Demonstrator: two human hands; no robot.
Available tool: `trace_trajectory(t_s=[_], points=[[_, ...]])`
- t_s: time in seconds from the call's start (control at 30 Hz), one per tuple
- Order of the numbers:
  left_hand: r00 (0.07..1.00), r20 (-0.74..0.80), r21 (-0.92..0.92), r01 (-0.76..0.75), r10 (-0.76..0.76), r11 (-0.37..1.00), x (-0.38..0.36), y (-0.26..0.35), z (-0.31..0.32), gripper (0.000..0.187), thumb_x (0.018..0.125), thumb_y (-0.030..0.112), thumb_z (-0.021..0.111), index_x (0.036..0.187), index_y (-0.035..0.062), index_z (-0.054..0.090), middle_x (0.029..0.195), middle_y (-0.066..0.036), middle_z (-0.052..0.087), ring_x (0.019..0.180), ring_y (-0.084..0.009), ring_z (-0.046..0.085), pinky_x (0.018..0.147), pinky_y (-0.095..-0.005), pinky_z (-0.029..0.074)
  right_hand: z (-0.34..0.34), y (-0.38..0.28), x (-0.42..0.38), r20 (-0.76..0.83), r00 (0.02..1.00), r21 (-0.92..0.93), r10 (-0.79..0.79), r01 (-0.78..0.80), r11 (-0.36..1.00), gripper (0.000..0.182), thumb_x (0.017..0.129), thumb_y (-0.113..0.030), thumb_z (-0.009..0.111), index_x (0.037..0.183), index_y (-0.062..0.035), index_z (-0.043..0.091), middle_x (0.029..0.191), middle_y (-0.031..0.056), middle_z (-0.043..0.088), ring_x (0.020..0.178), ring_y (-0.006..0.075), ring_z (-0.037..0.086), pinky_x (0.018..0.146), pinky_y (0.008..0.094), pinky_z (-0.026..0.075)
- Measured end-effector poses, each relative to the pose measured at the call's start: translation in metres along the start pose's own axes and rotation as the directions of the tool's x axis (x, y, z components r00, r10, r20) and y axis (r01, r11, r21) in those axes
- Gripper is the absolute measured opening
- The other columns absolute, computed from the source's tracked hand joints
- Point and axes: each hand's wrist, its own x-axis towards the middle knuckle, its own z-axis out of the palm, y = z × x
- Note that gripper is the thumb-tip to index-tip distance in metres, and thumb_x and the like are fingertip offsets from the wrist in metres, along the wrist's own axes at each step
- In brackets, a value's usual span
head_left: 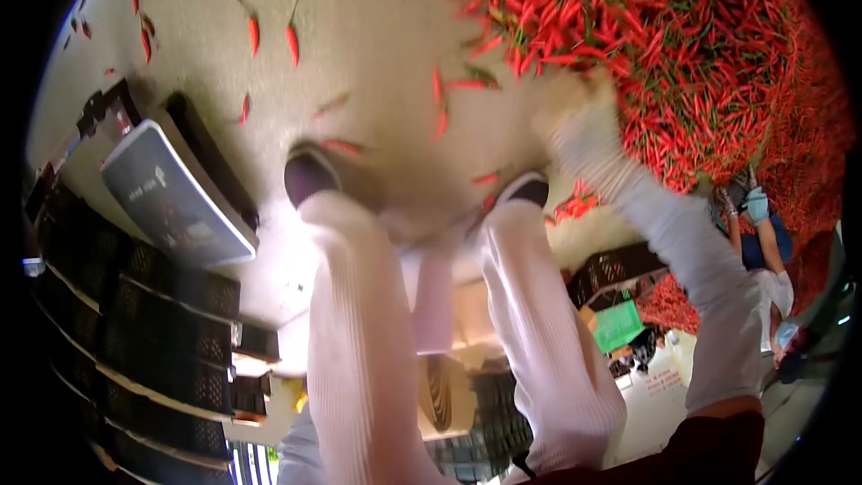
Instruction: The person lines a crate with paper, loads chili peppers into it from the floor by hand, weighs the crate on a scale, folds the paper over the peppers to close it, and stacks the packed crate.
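Note:
My right hand [576, 112], in a pale knitted glove with a ribbed cuff, is at the near left edge of a big heap of red chili peppers [682, 45]. Motion smears its fingers, so I cannot make out their pose or anything in them. A light grey sleeve covers my right arm. My left hand is out of sight; only a bit of grey cloth, perhaps its sleeve, shows beside my left leg. Loose chili peppers [293, 43] lie scattered on the floor ahead of my shoes.
A dark plastic stool or panel [180, 193] lies to the left, near stacked black crates [162, 341]. Beyond my legs are a cardboard box [453, 395], a brown crate [620, 271] and a green packet [618, 327]. Another person [770, 292] with gloved hands works at the heap on the right.

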Motion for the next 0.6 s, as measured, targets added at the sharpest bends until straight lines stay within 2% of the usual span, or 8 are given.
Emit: trace_trajectory(t_s=[0.03, 0.07, 0.17, 0.2, 0.3, 0.43, 0.53, 0.6], points=[[1.0, 0.014, -0.008, 0.005, -0.004, 1.0, 0.001, 0.002, 0.002, 0.032, 0.083, 0.019, 0.054, 0.111, 0.0077, 0.064, 0.107, -0.018, 0.066, 0.097, -0.0343, 0.063, 0.089, -0.0424, 0.048, 0.038, -0.012, -0.001, -0.401, 0.849, -0.041, -0.344, 0.359, 0.932, 0.017, 0.084, -0.02, 0.053, 0.085, -0.0119, 0.068, 0.1, 0.0008, 0.063, 0.113, 0.0192, 0.053, 0.1, 0.0531, 0.04], [1.0, 0.024, -0.019, 0.001, -0.001, 1.0, 0.005, 0.005, 0.004, 0.032, 0.083, 0.019, 0.054, 0.111, 0.0077, 0.064, 0.107, -0.018, 0.066, 0.097, -0.0343, 0.063, 0.089, -0.0424, 0.048, 0.083, -0.028, 0.005, -0.693, 0.441, -0.211, -0.57, 0.632, 0.745, 0.016, 0.083, -0.017, 0.054, 0.079, -0.0131, 0.069, 0.097, 0.0002, 0.063, 0.114, 0.02, 0.053, 0.101, 0.0575, 0.038], [0.999, 0.024, -0.051, -0.03, 0.031, 0.998, 0.014, 0.005, 0.008, 0.032, 0.083, 0.019, 0.054, 0.111, 0.0077, 0.064, 0.106, -0.018, 0.066, 0.097, -0.0343, 0.063, 0.089, -0.0424, 0.048, 0.085, -0.066, 0.073, -0.449, 0.478, -0.557, -0.755, 0.511, 0.655, 0.008, 0.073, -0.019, 0.058, 0.076, -0.0127, 0.063, 0.094, 0.0056, 0.06, 0.099, 0.0224, 0.055, 0.097, 0.0618, 0.039], [0.999, 0.029, -0.066, -0.031, 0.033, 0.997, 0.013, 0.005, 0.007, 0.032, 0.083, 0.019, 0.054, 0.111, 0.0077, 0.064, 0.106, -0.018, 0.066, 0.097, -0.0343, 0.063, 0.089, -0.0424, 0.048, 0.064, -0.065, 0.079, -0.484, 0.52, -0.3, -0.704, 0.657, 0.692, 0.007, 0.075, -0.017, 0.058, 0.075, -0.0108, 0.061, 0.1, 0.0066, 0.061, 0.106, 0.0221, 0.053, 0.096, 0.0659, 0.036], [0.999, 0.03, -0.101, -0.023, 0.026, 0.995, 0.003, -0.003, 0.003, 0.031, 0.083, 0.019, 0.054, 0.111, 0.0077, 0.064, 0.106, -0.018, 0.066, 0.097, -0.0343, 0.063, 0.089, -0.0424, 0.048, 0.02, -0.097, 0.108, -0.828, 0.351, -0.217, -0.437, 0.518, 0.828, 0.008, 0.076, -0.017, 0.058, 0.077, -0.0102, 0.062, 0.105, 0.0085, 0.06, 0.108, 0.0243, 0.053, 0.098, 0.0666, 0.034], [0.998, 0.042, -0.114, -0.039, 0.044, 0.993, -0.008, -0.022, -0.011, 0.031, 0.083, 0.019, 0.054, 0.111, 0.0077, 0.064, 0.106, -0.018, 0.066, 0.097, -0.0344, 0.063, 0.089, -0.0424, 0.048, -0.026, -0.19, 0.14, -0.772, 0.099, -0.401, -0.628, 0.69, 0.602, 0.03, 0.081, -0.023, 0.058, 0.109, -0.0142, 0.064, 0.134, 0.0127, 0.051, 0.131, 0.0295, 0.041, 0.104, 0.0667, 0.026], [0.996, 0.049, -0.102, -0.064, 0.07, 0.993, -0.01, -0.042, -0.024, 0.031, 0.083, 0.019, 0.054, 0.111, 0.0076, 0.064, 0.106, -0.018, 0.066, 0.096, -0.0344, 0.063, 0.088, -0.0424, 0.048, -0.09, -0.23, 0.15, -0.384, 0.404, -0.655, -0.83, 0.514, 0.553, 0.048, 0.091, -0.036, 0.05, 0.137, -0.0263, 0.044, 0.155, 0.0042, 0.024, 0.141, 0.0285, 0.026, 0.105, 0.0674, 0.024], [0.994, 0.044, -0.097, -0.091, 0.095, 0.991, -0.004, -0.058, -0.03, 0.031, 0.083, 0.019, 0.054, 0.11, 0.0076, 0.064, 0.106, -0.018, 0.066, 0.096, -0.0344, 0.063, 0.088, -0.0424, 0.048, -0.112, -0.233, 0.16, -0.431, 0.406, -0.538, -0.806, 0.601, 0.591, 0.038, 0.087, -0.036, 0.055, 0.121, -0.022, 0.059, 0.135, 0.005, 0.047, 0.129, 0.0258, 0.04, 0.103, 0.0666, 0.026]])
